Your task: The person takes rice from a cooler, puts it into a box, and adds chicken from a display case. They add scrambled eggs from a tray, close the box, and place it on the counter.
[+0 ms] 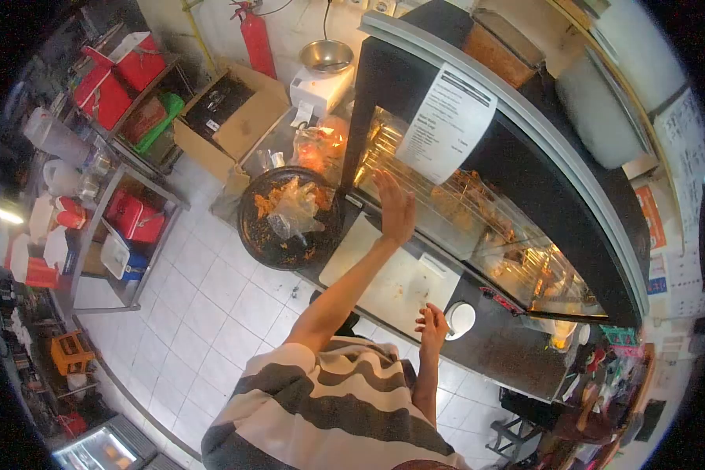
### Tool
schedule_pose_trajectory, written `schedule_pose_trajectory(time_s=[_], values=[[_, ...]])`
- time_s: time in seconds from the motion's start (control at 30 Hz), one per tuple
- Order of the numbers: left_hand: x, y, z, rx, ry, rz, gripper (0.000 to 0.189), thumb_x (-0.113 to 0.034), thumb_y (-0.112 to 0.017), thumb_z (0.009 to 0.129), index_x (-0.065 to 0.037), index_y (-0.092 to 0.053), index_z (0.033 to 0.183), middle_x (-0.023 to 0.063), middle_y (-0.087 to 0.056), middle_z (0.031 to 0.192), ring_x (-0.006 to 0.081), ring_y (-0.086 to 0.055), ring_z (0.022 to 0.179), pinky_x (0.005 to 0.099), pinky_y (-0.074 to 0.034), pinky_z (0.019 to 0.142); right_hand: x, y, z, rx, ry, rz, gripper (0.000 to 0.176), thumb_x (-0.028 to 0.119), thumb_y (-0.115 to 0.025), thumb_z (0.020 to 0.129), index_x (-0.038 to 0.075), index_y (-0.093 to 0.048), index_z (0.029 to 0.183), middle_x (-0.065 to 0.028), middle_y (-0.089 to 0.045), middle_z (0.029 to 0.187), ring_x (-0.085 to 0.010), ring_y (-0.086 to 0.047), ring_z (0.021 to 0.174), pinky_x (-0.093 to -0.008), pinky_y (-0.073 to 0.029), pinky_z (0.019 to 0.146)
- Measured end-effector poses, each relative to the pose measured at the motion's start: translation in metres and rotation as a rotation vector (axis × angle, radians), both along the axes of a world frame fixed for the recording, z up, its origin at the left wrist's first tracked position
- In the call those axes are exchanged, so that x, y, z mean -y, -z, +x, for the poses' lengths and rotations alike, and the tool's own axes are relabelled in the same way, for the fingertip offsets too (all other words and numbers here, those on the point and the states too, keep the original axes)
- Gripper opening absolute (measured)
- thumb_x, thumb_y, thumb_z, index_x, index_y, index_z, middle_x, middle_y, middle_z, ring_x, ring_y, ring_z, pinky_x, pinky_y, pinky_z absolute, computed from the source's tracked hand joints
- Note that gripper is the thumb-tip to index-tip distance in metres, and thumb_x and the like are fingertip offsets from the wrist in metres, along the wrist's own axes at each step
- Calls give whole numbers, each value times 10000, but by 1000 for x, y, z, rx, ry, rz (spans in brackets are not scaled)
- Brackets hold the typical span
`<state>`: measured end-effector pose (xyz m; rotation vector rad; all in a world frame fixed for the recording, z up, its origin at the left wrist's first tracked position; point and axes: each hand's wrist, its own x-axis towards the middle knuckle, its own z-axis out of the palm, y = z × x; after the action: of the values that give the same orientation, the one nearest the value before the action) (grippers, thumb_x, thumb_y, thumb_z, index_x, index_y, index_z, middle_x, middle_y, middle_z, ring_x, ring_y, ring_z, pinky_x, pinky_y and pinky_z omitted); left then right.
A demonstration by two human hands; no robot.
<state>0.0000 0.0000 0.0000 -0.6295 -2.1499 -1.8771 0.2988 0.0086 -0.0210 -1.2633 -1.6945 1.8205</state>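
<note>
My left hand (395, 207) is raised at the front of the lit glass display case (478, 211), fingers stretched out and holding nothing; whether they touch the glass is unclear. Below it on the counter lies a white cutting board (392, 274) with small crumbs. My right hand (431, 323) hovers by the board's near right corner, its fingers loosely bent and apart, with nothing visible in them. Just right of it stands a round white container (460, 319). Left of the board, a large black pan (251, 227) holds orange-brown food and a clear plastic bag (294, 215).
A printed paper (446, 121) hangs on the case. Behind the pan are a scale (317, 90) with a metal bowl (327, 56), a cardboard box (258, 117) and a fire extinguisher (257, 39). Metal shelving (86, 274) stands left, across the tiled floor (188, 329).
</note>
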Motion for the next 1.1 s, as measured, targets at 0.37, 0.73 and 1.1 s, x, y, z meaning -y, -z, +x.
schedule_pose_trajectory(time_s=[0.37,0.73,1.1], values=[[-45,9,89,-79,149,-141,826,-332,-467,942,122,17,1433,389,111,1466,532,115,1371,562,-15,1125,-12,7,54,101,121,71,248,191,-566,942,11,-607,1107,-71,-642,875,-101,-585,648,-219,-466,486],[-14,-5,120,-162,633,-223,670,-312,-577,882,-34,-322,1435,243,-318,1465,372,-337,1353,512,-322,1054,28,14,53,159,-132,111,337,241,-589,923,-10,-591,1148,-92,-651,901,-134,-626,678,-238,-491,509],[79,-124,-5,-115,-50,534,388,-60,-663,816,-51,-521,1177,64,-560,1126,176,-543,965,314,-433,820,12,46,67,215,-202,128,284,207,-596,921,16,-607,1131,-85,-654,887,-131,-625,659,-233,-488,504]])
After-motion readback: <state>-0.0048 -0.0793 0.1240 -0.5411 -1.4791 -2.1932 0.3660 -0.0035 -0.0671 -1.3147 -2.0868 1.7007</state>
